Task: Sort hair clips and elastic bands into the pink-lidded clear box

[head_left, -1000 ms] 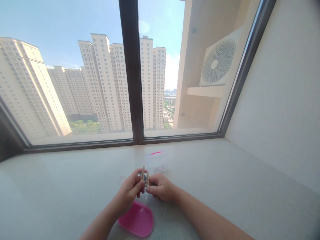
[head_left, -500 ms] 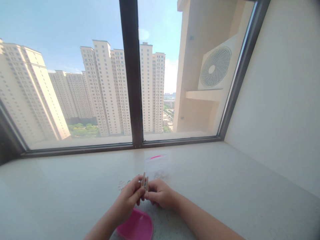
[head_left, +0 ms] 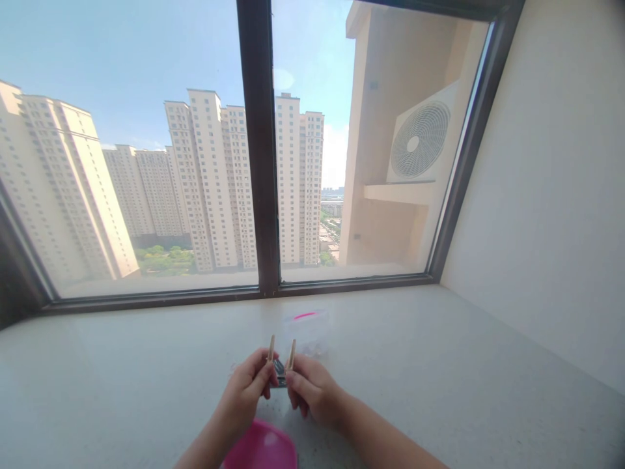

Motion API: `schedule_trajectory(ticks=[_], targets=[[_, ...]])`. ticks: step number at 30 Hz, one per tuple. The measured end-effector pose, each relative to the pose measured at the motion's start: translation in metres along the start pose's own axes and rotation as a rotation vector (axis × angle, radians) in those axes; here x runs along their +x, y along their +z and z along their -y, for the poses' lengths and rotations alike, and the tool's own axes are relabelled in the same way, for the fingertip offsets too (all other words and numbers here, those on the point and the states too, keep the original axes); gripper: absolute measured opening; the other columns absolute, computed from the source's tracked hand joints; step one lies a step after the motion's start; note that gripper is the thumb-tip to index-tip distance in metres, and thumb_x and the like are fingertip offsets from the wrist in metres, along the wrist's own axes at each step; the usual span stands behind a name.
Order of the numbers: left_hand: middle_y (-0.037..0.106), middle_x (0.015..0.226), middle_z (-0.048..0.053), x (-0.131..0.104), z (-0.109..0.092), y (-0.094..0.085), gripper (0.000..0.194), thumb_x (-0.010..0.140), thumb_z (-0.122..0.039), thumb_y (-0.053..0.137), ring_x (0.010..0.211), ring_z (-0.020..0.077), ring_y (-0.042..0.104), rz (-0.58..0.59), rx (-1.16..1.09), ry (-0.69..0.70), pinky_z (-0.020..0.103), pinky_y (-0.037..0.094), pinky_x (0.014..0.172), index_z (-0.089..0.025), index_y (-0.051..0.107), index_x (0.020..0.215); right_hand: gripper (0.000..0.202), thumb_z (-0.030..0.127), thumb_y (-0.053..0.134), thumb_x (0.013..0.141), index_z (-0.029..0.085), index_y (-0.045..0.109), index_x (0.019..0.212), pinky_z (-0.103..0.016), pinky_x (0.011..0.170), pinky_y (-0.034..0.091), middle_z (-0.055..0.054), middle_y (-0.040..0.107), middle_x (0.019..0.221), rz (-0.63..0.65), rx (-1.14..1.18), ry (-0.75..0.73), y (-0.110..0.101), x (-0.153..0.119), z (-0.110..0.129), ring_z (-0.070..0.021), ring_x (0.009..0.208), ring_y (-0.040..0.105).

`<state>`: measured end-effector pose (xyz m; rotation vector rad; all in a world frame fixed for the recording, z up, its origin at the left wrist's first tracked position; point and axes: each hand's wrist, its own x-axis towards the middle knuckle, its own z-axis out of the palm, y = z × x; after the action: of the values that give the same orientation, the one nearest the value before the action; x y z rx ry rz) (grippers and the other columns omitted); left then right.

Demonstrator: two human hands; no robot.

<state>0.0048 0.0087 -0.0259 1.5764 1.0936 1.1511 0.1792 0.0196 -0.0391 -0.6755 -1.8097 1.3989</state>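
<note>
Near the middle of the pale sill, my left hand (head_left: 254,376) pinches a thin light-brown wooden piece (head_left: 271,348) that stands upright. A similar wooden piece (head_left: 291,355) is held upright in my right hand (head_left: 312,387), a small gap away. Between the two hands a small dark metallic item (head_left: 280,372) shows; its exact shape and whether it joins the pieces cannot be made out. Just below my hands lies a pink tray (head_left: 263,448), partly cut off by the frame. Behind them rests a clear zip bag (head_left: 308,332) with small contents.
The pale sill (head_left: 439,365) runs under a dark-framed window (head_left: 261,163). A white wall (head_left: 547,163) rises on the right. Beyond the glass are tall buildings and an air-conditioner unit (head_left: 420,140).
My hands have moved apart, and the wooden pieces, close together before, now stand with a wider gap. The dark metallic item between them shows more. The view has tilted slightly upward.
</note>
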Motion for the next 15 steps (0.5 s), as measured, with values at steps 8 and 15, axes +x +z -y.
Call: schedule_trajectory(ticks=[8, 15], targets=[[0.053, 0.062, 0.001, -0.008, -0.007, 0.009, 0.033, 0.085, -0.046, 0.050, 0.051, 0.0115, 0.047, 0.088, 0.138, 0.060, 0.022, 0.037, 0.049, -0.015, 0.060, 0.080, 0.028, 0.039, 0.042, 0.090, 0.015, 0.052, 0.082, -0.017, 0.035, 0.025, 0.005, 0.040, 0.049, 0.073, -0.002, 0.037, -0.002, 0.002, 0.002, -0.0067, 0.036, 0.034], [0.054, 0.064, 0.000, -0.009, -0.004, 0.017, 0.026, 0.087, -0.036, 0.043, 0.052, 0.0115, 0.050, 0.080, 0.214, 0.024, 0.021, 0.038, 0.051, -0.016, 0.055, 0.075, 0.020, 0.028, 0.043, 0.088, 0.016, 0.053, 0.077, -0.018, 0.048, 0.034, 0.003, 0.045, 0.055, 0.114, -0.281, 0.041, -0.008, 0.003, 0.010, -0.0084, 0.047, 0.042]])
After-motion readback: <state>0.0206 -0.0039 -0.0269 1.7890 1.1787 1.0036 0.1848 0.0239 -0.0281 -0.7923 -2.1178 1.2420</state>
